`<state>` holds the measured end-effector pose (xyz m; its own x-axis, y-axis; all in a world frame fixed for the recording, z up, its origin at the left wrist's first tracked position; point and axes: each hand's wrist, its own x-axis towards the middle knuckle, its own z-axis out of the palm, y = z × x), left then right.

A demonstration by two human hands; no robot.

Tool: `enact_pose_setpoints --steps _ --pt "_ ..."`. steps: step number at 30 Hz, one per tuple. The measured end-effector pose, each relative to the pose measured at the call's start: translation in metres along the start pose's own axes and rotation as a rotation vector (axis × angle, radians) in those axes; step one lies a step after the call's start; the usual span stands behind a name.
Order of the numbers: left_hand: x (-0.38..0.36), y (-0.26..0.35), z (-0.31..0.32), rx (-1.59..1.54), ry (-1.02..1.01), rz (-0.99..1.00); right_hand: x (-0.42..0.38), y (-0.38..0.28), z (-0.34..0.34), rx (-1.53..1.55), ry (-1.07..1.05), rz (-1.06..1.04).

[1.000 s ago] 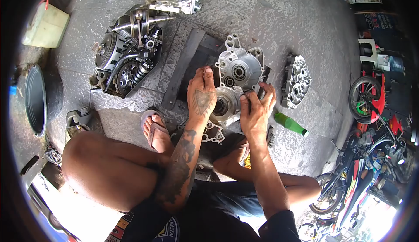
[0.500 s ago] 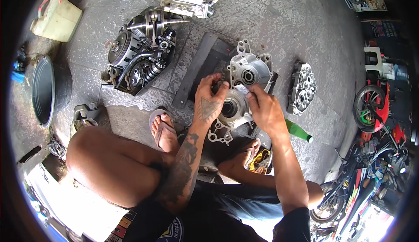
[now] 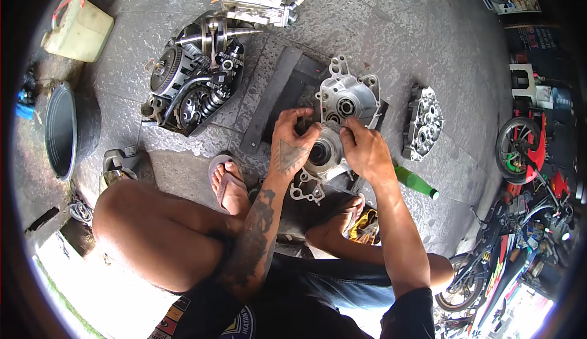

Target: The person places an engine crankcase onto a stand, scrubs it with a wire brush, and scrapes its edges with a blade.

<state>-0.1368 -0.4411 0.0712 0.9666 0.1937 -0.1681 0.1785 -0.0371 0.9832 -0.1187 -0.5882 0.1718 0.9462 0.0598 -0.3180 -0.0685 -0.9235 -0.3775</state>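
A silver engine crankcase half [image 3: 361, 99] with round bearing bores lies between my feet, propped on a dark wooden frame [image 3: 278, 88]. My left hand [image 3: 292, 143] grips its left edge, with the thumb over the rim and the fingers curled round the side. Opposite it, my right hand [image 3: 369, 153] is closed, its thumb and fingertips pressed together at the middle of the casing, near a small bearing hole. Whatever those fingertips pinch is hidden.
Left of the frame sits an opened engine block [image 3: 199, 76] with gears and crankshaft. A cylinder block [image 3: 254, 1] stands behind it. On the right are a cylinder head [image 3: 424, 123] and a green bottle [image 3: 417, 182]. A black bucket [image 3: 73, 131], a jerrycan [image 3: 78, 28] and motorcycles [image 3: 520, 155] stand around.
My right hand has shifted slightly left and its fingers have curled in. A whitish piece seen under its fingertips no longer shows, so the small bearing hole is visible. My left hand barely moved.
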Motion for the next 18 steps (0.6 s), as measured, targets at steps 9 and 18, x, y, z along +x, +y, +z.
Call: enact_pose_setpoints --steps 9,18 --pt "0.002 -0.002 -0.001 -0.064 0.027 -0.068 0.018 -0.013 -0.003 -0.200 -0.052 -0.134" --pt "0.002 -0.002 0.002 -0.113 0.064 -0.112 0.024 -0.017 -0.001 -0.267 -0.102 -0.136"
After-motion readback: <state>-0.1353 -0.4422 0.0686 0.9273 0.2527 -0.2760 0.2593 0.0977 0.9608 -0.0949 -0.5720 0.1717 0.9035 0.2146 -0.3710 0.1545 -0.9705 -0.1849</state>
